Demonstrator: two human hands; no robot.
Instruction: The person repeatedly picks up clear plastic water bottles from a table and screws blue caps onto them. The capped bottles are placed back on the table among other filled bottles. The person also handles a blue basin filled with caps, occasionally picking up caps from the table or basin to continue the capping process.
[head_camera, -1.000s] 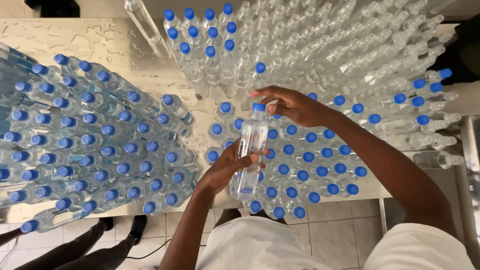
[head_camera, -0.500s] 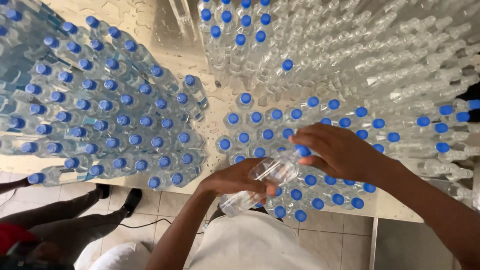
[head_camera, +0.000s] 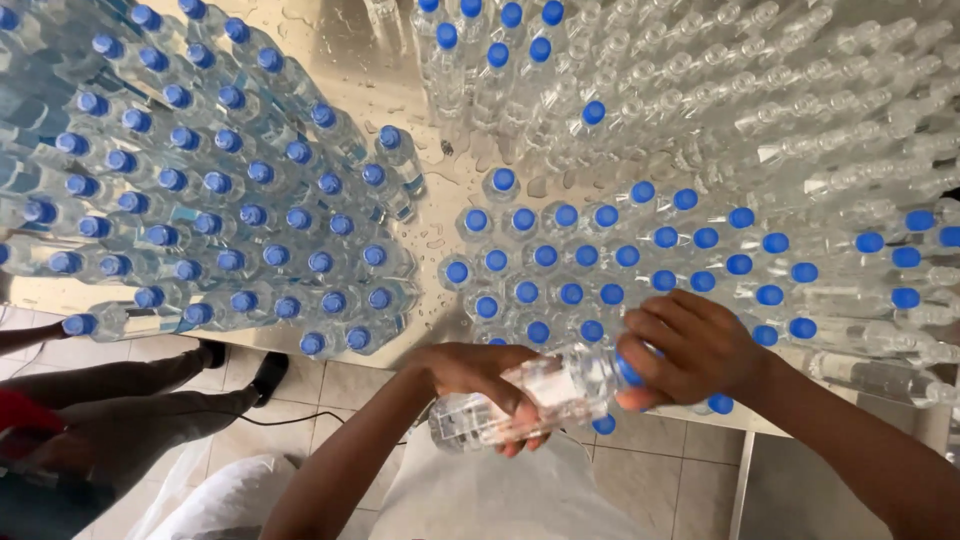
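Note:
I hold one clear plastic water bottle (head_camera: 535, 395) lying nearly level in front of my body, just off the table's near edge. My left hand (head_camera: 472, 372) grips its body from above. My right hand (head_camera: 690, 345) is closed over its blue cap end. Right behind my hands stand rows of capped bottles with blue caps (head_camera: 600, 260).
A wet metal table (head_camera: 400, 90) carries several capped bottles at the left (head_camera: 200, 180) and uncapped clear bottles at the back right (head_camera: 800, 90). Another person's legs and dark shoes (head_camera: 240, 370) stand on the tiled floor at the lower left.
The bottle has come down from upright over the table to nearly level near my body. Both hands stayed on it, my right hand at the cap.

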